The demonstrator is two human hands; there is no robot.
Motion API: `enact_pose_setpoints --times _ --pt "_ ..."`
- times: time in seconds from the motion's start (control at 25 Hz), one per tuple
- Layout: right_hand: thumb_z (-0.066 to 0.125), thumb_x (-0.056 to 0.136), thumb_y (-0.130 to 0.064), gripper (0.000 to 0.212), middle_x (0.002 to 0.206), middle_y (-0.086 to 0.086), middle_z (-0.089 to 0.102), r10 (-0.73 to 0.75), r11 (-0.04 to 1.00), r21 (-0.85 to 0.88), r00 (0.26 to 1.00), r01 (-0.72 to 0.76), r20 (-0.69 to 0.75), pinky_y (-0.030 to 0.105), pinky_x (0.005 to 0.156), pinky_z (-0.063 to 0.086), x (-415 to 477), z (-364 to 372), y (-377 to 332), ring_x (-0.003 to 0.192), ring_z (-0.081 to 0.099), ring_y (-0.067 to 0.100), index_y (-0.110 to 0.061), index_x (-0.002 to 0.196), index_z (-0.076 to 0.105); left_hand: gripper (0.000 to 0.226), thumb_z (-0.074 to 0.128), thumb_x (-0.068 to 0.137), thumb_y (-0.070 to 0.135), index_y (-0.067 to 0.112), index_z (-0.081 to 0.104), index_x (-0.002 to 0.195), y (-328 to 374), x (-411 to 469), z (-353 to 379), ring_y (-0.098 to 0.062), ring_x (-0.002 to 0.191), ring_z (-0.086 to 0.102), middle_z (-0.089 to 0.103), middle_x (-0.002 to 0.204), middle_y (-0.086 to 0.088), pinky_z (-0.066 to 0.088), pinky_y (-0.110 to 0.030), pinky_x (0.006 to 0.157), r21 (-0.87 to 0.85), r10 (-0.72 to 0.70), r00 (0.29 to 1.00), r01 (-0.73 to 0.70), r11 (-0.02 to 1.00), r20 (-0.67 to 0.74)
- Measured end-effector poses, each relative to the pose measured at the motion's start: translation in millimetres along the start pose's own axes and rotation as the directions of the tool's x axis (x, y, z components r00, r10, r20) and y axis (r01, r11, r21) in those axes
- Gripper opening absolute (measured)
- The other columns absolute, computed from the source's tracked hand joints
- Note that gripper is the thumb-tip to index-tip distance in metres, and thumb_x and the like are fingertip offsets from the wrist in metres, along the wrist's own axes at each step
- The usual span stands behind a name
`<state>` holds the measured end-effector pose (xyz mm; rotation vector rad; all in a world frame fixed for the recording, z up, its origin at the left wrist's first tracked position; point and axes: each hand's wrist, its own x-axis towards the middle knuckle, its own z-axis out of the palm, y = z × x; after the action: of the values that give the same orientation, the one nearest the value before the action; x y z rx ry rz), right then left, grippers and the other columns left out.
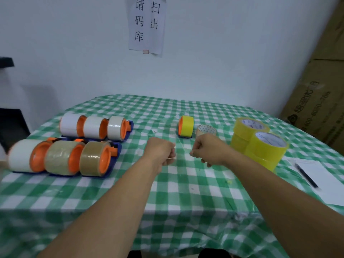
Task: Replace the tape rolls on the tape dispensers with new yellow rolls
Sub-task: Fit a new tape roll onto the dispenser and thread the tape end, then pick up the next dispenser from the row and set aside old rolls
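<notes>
Both bare forearms reach forward over the green-checked surface (186,192), wrists level and near each other. The left hand (160,151) and right hand (209,149) hover knuckles-up, each grip curled tight with thumb against forefinger. Whether either pinches anything I cannot tell. Just beyond them, one blue dispenser carrying a yellow roll (186,126) stands on edge, its axis running left to right and its orange hub facing left. A nearly spent roll (206,130) lies just beside it. To the left are six more dispensers, a back row (95,127) of three and a front row (63,157) of three, with axes left to right and orange hubs facing right. To the right, two stacks of new yellow rolls (266,149) lie flat, cores upward, near a black pen (306,175) on a paper sheet (327,190).
</notes>
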<state>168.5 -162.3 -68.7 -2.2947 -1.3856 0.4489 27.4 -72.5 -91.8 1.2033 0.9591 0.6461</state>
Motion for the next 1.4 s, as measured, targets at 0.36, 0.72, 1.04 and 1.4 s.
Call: enact_pose_setpoints --times 0.36,0.72,1.04,1.4 --pt "0.063 0.099 -0.021 0.023 0.086 0.013 0.071 -0.135 0.969 0.230 0.970 0.088 0.200 0.026 0.048 0.053 41.8 42.2 -97.8 0.060 0.065 0.018 0.002 0.103 0.065 0.015 0.058 0.094 0.000 0.007 0.056 0.081 53.1 5.7 -65.9 -0.016 0.063 0.061 0.062 0.079 -0.009 0.054 -0.029 0.056 0.009 0.104 0.973 -0.104 0.995 -0.204" --pt "0.057 0.101 -0.028 0.032 0.099 0.027 0.073 -0.181 0.869 0.494 0.906 -0.035 0.383 0.045 0.079 0.063 34.1 73.8 -178.0 0.085 0.074 0.036 -0.002 0.119 0.059 0.017 0.064 0.079 0.011 0.010 0.052 0.068 83.0 -0.3 -132.1 -0.025 0.069 0.050 0.054 0.073 -0.015 0.042 -0.035 0.060 0.261 0.335 0.858 -0.246 0.934 -0.390" --pt "0.074 0.089 -0.011 0.035 0.101 0.021 0.071 -0.123 0.766 0.620 0.908 -0.170 0.401 0.045 0.080 0.063 36.1 97.2 -182.7 0.075 0.072 0.029 0.004 0.119 0.065 0.014 0.064 0.083 0.013 0.011 0.056 0.071 81.3 -11.9 -141.2 -0.025 0.074 0.049 0.052 0.071 -0.006 0.046 -0.038 0.065 0.289 0.369 0.854 -0.273 0.918 -0.366" --pt "0.071 0.088 0.002 0.012 0.101 0.019 0.076 -0.215 0.605 0.783 0.918 -0.144 0.334 0.049 0.090 0.059 23.7 58.0 -171.3 0.097 0.073 0.034 0.001 0.099 0.067 0.004 0.063 0.085 0.003 0.004 0.060 0.084 101.6 -19.2 -135.0 -0.019 0.075 0.045 0.049 0.080 -0.009 0.042 -0.032 0.065 0.234 0.413 0.841 -0.348 0.908 -0.349"
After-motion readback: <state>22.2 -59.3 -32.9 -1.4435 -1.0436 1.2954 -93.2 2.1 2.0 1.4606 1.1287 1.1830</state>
